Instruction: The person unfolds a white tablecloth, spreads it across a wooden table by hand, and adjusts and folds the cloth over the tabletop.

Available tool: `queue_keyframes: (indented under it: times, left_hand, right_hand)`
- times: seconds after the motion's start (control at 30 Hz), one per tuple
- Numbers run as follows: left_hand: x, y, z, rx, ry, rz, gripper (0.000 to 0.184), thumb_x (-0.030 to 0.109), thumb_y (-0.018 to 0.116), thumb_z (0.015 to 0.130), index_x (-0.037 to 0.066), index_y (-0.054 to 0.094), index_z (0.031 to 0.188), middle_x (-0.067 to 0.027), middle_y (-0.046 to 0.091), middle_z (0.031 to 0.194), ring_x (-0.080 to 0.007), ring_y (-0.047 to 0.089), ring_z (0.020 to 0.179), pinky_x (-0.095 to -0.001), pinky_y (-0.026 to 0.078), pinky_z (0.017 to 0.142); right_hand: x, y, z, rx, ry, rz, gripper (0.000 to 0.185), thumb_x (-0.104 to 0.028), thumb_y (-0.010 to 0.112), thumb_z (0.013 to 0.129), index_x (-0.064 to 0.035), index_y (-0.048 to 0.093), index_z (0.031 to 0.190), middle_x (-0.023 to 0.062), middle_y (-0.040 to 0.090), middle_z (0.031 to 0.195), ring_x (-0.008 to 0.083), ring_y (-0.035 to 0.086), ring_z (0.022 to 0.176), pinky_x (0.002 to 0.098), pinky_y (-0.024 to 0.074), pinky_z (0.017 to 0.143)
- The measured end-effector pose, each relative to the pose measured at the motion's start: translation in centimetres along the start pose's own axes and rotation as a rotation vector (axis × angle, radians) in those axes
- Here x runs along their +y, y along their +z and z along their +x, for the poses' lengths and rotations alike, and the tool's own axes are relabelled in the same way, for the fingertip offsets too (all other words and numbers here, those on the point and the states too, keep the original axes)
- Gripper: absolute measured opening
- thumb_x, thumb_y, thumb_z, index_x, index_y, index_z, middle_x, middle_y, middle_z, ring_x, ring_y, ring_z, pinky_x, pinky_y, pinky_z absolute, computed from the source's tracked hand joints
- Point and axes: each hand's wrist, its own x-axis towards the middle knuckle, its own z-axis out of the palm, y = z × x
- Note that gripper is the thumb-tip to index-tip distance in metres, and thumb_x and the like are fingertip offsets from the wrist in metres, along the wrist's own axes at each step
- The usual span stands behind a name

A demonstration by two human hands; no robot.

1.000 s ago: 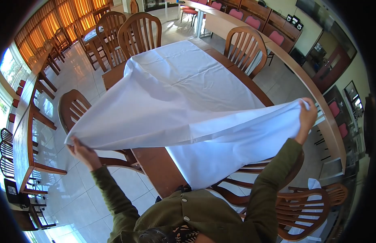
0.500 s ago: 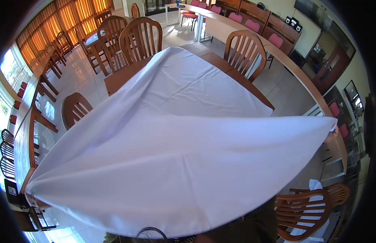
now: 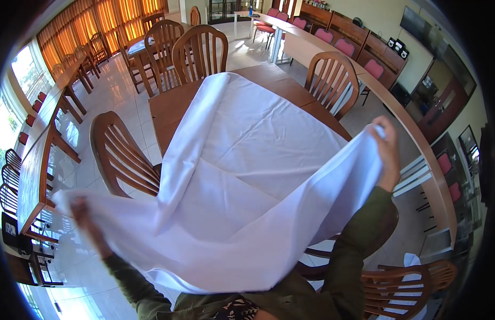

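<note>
A white tablecloth lies partly over a brown wooden table, its near part lifted toward my body. Out at the left, my left hand is closed on one near corner; motion smears its fingers. My right hand pinches the opposite corner, raised beyond the table's right edge. Between the two hands the cloth sags in a curve, while its far part rests on the tabletop with creases and a folded-over strip along the left side. The table's far end shows bare wood.
Wooden chairs stand around the table: one at the left, one at the right, others at the far end. Another chair is at the lower right with white cloth on it. A long curved desk runs along the right.
Both hands have come into clearer view, my right one rising and moving inward. The near part of the cloth, billowed wide before, has dropped and now sags, uncovering more table and the left chair.
</note>
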Motion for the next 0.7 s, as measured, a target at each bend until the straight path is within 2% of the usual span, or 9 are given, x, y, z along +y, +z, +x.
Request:
queue_keyframes:
  times: [0.1,0.2,0.23,0.3,0.33,0.43,0.53,0.6,0.7]
  left_hand:
    - [1.2,11.9,-5.1,-0.342,-0.509,-0.404,0.029,0.013,0.045,0.085,0.000,0.041,0.111,-0.0079,0.054,0.091,-0.0150,0.050,0.088,-0.0268,0.038,0.080]
    - [-3.3,20.7,-9.2,-0.560,-0.483,-0.187,0.025,0.007,0.050,0.080,0.001,0.037,0.101,-0.0164,0.054,0.084,-0.0223,0.054,0.081,-0.0336,0.041,0.069]
    - [-4.0,22.9,-10.1,-0.508,-0.417,-0.098,0.028,0.007,0.052,0.078,0.001,0.035,0.100,-0.0202,0.053,0.081,-0.0287,0.054,0.079,-0.0365,0.041,0.067]
    - [-5.8,26.2,-11.5,-0.484,-0.389,-0.033,0.039,0.006,0.055,0.074,0.002,0.030,0.103,-0.0288,0.051,0.078,-0.0442,0.051,0.077,-0.0432,0.039,0.065]
    - [-7.3,27.6,-12.0,-0.561,-0.416,-0.020,0.050,0.007,0.058,0.072,0.001,0.026,0.109,-0.0316,0.051,0.082,-0.0457,0.051,0.080,-0.0446,0.039,0.069]
    - [-8.3,30.2,-12.7,-0.702,-0.363,0.209,0.078,0.020,0.068,0.064,-0.006,0.018,0.119,-0.0341,0.050,0.092,-0.0462,0.048,0.089,-0.0435,0.039,0.079]
    - [-9.1,32.0,-13.1,-0.896,-0.480,0.292,0.080,0.024,0.069,0.062,-0.007,0.021,0.118,-0.0335,0.049,0.095,-0.0447,0.048,0.091,-0.0426,0.039,0.079]
    - [-9.7,32.8,-13.6,-0.976,-0.451,0.378,0.051,0.028,0.060,0.070,-0.006,0.039,0.101,-0.0312,0.053,0.086,-0.0441,0.051,0.083,-0.0458,0.040,0.074]
    - [-9.7,33.6,-14.1,-1.061,-0.381,0.488,0.033,0.026,0.051,0.076,-0.005,0.046,0.087,-0.0291,0.054,0.077,-0.0442,0.052,0.077,-0.0484,0.040,0.070]
  right_hand:
    - [4.6,6.7,-1.9,-0.182,0.074,0.007,0.018,-0.011,0.064,0.067,-0.0018,0.051,0.075,0.0058,0.051,0.074,0.0134,0.048,0.070,0.0265,0.0392,0.066]
    - [15.3,14.4,-8.3,-0.165,0.741,-0.133,0.052,-0.028,0.074,0.058,0.0014,0.049,0.093,0.0177,0.054,0.094,0.0211,0.054,0.084,0.0306,0.0435,0.070]
    - [20.6,16.9,-12.6,0.061,0.843,0.046,0.060,-0.029,0.075,0.057,0.0071,0.048,0.096,0.0201,0.055,0.093,0.0240,0.056,0.084,0.0314,0.0452,0.069]
    - [27.8,18.4,-21.0,0.227,1.001,-0.038,0.063,-0.030,0.075,0.057,0.0105,0.048,0.097,0.0199,0.057,0.089,0.0246,0.058,0.078,0.0311,0.0463,0.067]
    - [33.7,19.6,-26.2,0.357,1.055,0.082,0.063,-0.031,0.075,0.058,0.0103,0.049,0.097,0.0199,0.057,0.089,0.0244,0.059,0.076,0.0311,0.0465,0.066]
    - [25.5,18.3,-27.5,0.208,1.285,0.773,0.057,-0.040,0.064,0.069,0.0063,0.051,0.099,0.0183,0.058,0.090,0.0238,0.059,0.077,0.0328,0.0472,0.066]
    - [23.6,18.6,-25.9,0.161,1.321,1.025,0.056,-0.045,0.053,0.077,0.0053,0.050,0.102,0.0165,0.058,0.089,0.0247,0.059,0.076,0.0331,0.0476,0.065]
    - [24.4,17.8,-25.9,0.014,1.339,0.956,0.057,-0.047,0.046,0.080,0.0049,0.049,0.104,0.0152,0.058,0.089,0.0252,0.059,0.076,0.0327,0.0478,0.066]
    - [30.4,17.1,-28.1,-0.029,1.346,0.313,0.041,-0.034,0.054,0.077,0.0059,0.058,0.085,0.0186,0.060,0.077,0.0279,0.059,0.076,0.0358,0.0452,0.066]
